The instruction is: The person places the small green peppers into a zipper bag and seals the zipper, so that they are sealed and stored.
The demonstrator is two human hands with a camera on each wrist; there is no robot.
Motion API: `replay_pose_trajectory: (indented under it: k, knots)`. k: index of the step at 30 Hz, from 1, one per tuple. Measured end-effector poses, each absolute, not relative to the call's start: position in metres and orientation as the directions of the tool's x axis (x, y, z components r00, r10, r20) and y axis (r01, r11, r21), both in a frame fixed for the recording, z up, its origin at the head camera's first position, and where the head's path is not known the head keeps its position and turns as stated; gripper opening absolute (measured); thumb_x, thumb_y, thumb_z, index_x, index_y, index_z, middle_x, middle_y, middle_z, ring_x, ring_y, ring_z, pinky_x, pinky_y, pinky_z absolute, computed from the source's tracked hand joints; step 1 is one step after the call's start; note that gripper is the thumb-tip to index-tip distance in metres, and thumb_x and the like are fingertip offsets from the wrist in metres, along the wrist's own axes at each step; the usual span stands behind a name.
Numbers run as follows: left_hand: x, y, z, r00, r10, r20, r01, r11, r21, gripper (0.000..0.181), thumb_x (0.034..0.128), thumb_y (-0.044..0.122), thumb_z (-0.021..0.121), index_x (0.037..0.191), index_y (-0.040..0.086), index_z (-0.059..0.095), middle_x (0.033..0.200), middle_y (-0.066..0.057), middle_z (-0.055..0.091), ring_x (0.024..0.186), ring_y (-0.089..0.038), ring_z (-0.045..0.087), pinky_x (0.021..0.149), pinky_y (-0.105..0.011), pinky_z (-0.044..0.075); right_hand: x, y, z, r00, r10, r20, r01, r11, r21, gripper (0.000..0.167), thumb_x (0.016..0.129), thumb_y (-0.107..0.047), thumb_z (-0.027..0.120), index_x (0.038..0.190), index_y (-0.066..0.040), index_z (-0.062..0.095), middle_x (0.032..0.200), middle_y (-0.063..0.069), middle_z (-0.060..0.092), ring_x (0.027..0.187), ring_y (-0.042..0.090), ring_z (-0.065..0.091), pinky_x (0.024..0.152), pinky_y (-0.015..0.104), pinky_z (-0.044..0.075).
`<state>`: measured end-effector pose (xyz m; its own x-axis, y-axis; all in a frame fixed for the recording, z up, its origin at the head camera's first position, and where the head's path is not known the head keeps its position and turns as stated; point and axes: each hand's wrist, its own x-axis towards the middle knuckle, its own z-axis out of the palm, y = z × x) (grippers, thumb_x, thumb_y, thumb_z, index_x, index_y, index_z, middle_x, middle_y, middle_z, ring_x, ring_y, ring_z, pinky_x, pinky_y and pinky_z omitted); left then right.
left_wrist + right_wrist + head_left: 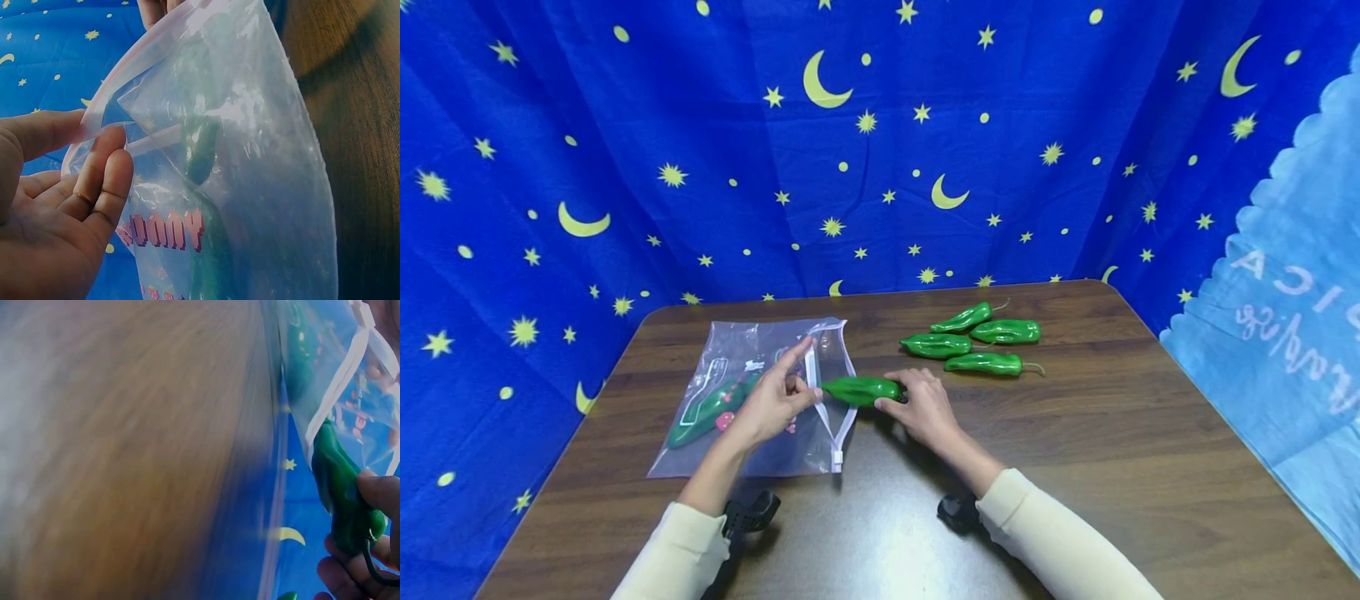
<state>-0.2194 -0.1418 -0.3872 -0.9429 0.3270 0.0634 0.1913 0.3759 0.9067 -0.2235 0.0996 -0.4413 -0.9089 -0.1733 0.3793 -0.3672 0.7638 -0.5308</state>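
A clear zip bag [808,450] with a white slider and pink print lies on the table, its mouth parted toward the right. Inside it rests a green pepper [703,417]. My left hand [775,400] pinches the bag's rim between thumb and fingers, the index finger stretched out along the opening. With my right hand [925,404] I grip another green pepper [861,391] by its stem end. The tip of that pepper points left and sits in the bag's mouth. In the right wrist view its dark curved stem [370,565] hangs past my fingers.
Several more green peppers [992,363] lie grouped at the back right of the brown wooden table [1075,433]. A blue curtain [880,150] with stars and moons hangs behind the table, and a light blue cloth [1292,333] is at the right.
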Motion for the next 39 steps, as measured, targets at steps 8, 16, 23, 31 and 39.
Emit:
replay_pose_trajectory:
  k: [8,16,23,31,39]
  knots:
    - [-0.219,-0.141,-0.388,-0.942,0.329,0.063,0.191,0.373,0.908,0.079,0.0866,0.005,0.064,0.151,0.022,0.022,0.074,-0.023,0.057,0.045,-0.012,0.045,0.037,-0.035,0.046,-0.225,0.089,-0.439,-0.905,-0.133,0.405,-0.351,0.771,-0.532,0.044,0.075,-0.033,0.077,0.111,-0.01,0.067,0.101,0.008,0.069,0.091,0.023,0.057,0.08,0.039,0.046]
    - [-0.218,-0.141,-0.388,-0.945,0.322,0.056,0.182,0.377,0.908,0.079,0.0861,0.003,0.064,0.151,0.023,0.023,0.074,-0.023,0.057,0.045,-0.012,0.044,0.037,-0.036,0.047,-0.23,0.078,-0.439,-0.89,-0.156,0.428,-0.385,0.759,-0.525,0.044,0.074,-0.033,0.077,0.11,-0.01,0.067,0.101,0.008,0.069,0.092,0.023,0.057,0.081,0.038,0.045]
    - [-0.218,-0.141,-0.387,-0.941,0.334,0.051,0.18,0.369,0.912,0.08,0.0862,0.004,0.064,0.151,0.024,0.022,0.075,-0.023,0.057,0.045,-0.014,0.046,0.037,-0.037,0.047,-0.235,0.069,-0.438,-0.862,-0.197,0.468,-0.44,0.75,-0.494,0.043,0.074,-0.031,0.078,0.109,-0.008,0.068,0.1,0.007,0.07,0.092,0.024,0.057,0.079,0.038,0.045]
    - [-0.218,-0.141,-0.387,-0.935,0.348,0.065,0.193,0.349,0.917,0.08,0.0859,0.003,0.064,0.151,0.024,0.022,0.074,-0.022,0.056,0.045,-0.014,0.045,0.036,-0.034,0.045,-0.239,0.06,-0.436,-0.84,-0.239,0.488,-0.477,0.753,-0.453,0.044,0.074,-0.032,0.078,0.109,-0.008,0.067,0.099,0.007,0.07,0.089,0.022,0.057,0.078,0.036,0.044]
    - [-0.219,-0.142,-0.387,-0.935,0.345,0.076,0.199,0.337,0.92,0.079,0.0867,0.002,0.062,0.151,0.022,0.021,0.071,-0.017,0.054,0.044,-0.014,0.045,0.035,-0.032,0.044,-0.238,0.055,-0.435,-0.797,-0.281,0.535,-0.523,0.764,-0.378,0.045,0.074,-0.033,0.078,0.11,-0.01,0.067,0.099,0.003,0.068,0.088,0.019,0.054,0.078,0.034,0.044]
